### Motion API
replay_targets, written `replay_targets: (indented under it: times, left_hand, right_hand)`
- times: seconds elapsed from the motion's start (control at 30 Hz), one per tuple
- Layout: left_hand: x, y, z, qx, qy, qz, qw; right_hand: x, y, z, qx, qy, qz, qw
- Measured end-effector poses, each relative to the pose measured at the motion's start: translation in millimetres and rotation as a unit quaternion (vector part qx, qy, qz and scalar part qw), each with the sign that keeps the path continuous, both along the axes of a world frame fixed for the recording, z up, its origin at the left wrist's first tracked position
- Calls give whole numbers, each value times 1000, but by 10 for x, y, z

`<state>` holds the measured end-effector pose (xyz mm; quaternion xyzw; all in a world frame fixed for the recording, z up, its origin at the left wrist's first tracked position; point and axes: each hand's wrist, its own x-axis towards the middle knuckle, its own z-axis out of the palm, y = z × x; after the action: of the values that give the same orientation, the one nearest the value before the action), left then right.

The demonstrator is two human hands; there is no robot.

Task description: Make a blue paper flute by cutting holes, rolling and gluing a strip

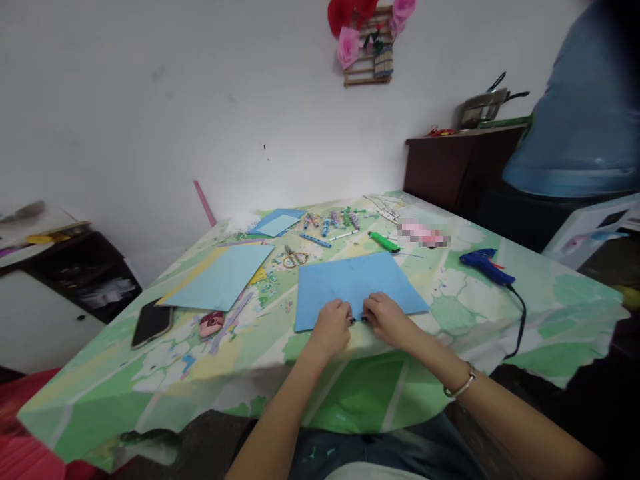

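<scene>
A blue sheet (pixel 357 277) lies on the patterned tablecloth (pixel 435 393) in front of me. At its near edge are both hands, a small gap apart. My left hand (pixel 334 327) has its fingers bent together at that edge. My right hand (pixel 387 320), with a bracelet on the wrist, pinches the same edge just to the right. Between the fingertips the edge looks slightly lifted or rolled, too small to tell which. Beyond the sheet are scissors (pixel 295 259) and a green cutter (pixel 384 241).
A blue glue gun (pixel 487 265) with a black cord sits at the right. Light blue and yellow sheets (pixel 220 277), a phone (pixel 153 325) and a red case (pixel 211 324) are at the left. Small rolled paper pieces (pixel 326 227) lie at the back, with paper scraps scattered around.
</scene>
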<state>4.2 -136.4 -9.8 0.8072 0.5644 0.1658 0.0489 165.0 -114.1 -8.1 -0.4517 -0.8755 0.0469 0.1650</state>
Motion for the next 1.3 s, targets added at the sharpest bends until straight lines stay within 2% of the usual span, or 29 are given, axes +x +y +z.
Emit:
replay_targets:
  times: [0.1,0.27,0.43,0.53,0.63,0.77,0.93,1.1,1.2,1.3]
  left_hand:
    - [29,-8,26,0,37,2,999]
    - [96,32,95,-68,63,83,992]
    - [95,162,146,-128,54,121,983]
    - [31,221,183,-152,41,118,980]
    - [-70,207,205,-170,11,80,982]
    - [-151,114,174,-145,-19,61,987]
    - [-110,112,147,-112,-4,56,992]
    - [-153,57,148,-79,16,1,997]
    - [-234,-56,87,-40,33,-21,998]
    - [-293,-114,6,2,65,-16,998]
  right_hand:
    - [-27,-1,-30,13,-16,-2,1000]
    - [-103,39,-22,10,-45,-27,999]
    - [-106,67,43,-11,-55,-51,997]
    - [-71,90,76,-21,-56,-52,997]
    - [-53,120,76,-22,-55,-47,997]
    - [-69,134,22,-7,-52,-47,998]
    - [22,85,-72,15,-28,-17,999]
    - [222,30,-103,48,-16,12,999]
    - [257,41,-115,58,-19,18,998]
    - [222,80,-125,54,-24,7,998]
